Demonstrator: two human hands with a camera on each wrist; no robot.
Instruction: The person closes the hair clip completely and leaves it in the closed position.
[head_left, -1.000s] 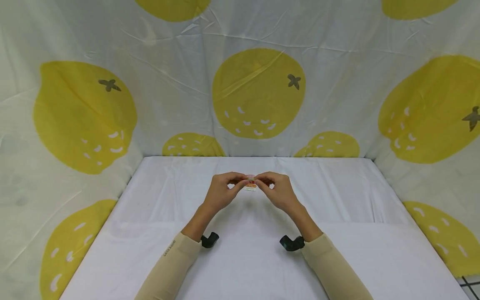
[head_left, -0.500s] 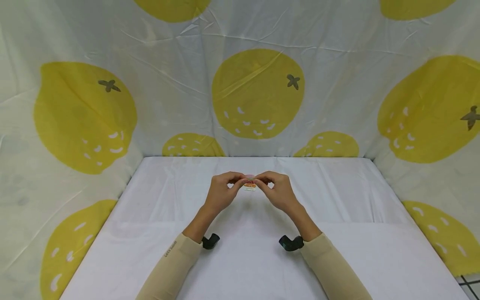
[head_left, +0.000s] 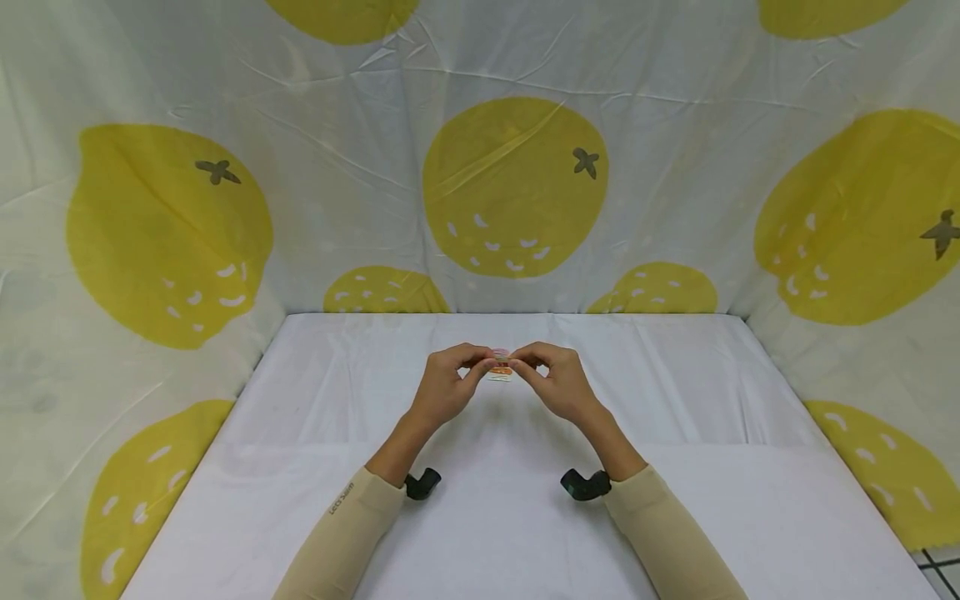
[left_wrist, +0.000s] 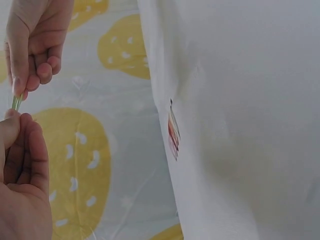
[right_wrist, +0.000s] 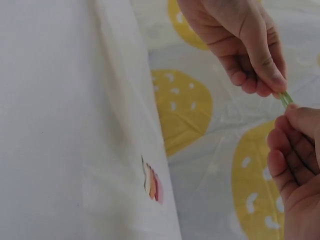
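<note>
Both hands meet over the far part of the white table. My left hand [head_left: 441, 385] pinches one end of a short bundle of thin green strands [left_wrist: 17, 102] between thumb and forefinger. At the other end, my right hand [head_left: 559, 385] pinches the same bundle [right_wrist: 285, 99]. The strands look taut across a small gap; their exact kind is not clear. Below and behind the fingers, several slim coloured bundles [left_wrist: 173, 134] lie side by side on the cloth, in pink, red, orange and pale tones. In the head view the fingers partly hide these coloured bundles [head_left: 500, 372].
A white cloth covers the table [head_left: 495, 517]. Behind it and at both sides hangs a pale curtain [head_left: 660, 183] printed with yellow lemons. A black wrist camera [head_left: 423, 484] sits on the left wrist, another camera [head_left: 585, 485] on the right.
The hands stay in nearly the same place, fingertips still together on the green strands. Only slight shifts of the fingers and wrists show. The coloured bundles on the table have not moved.
</note>
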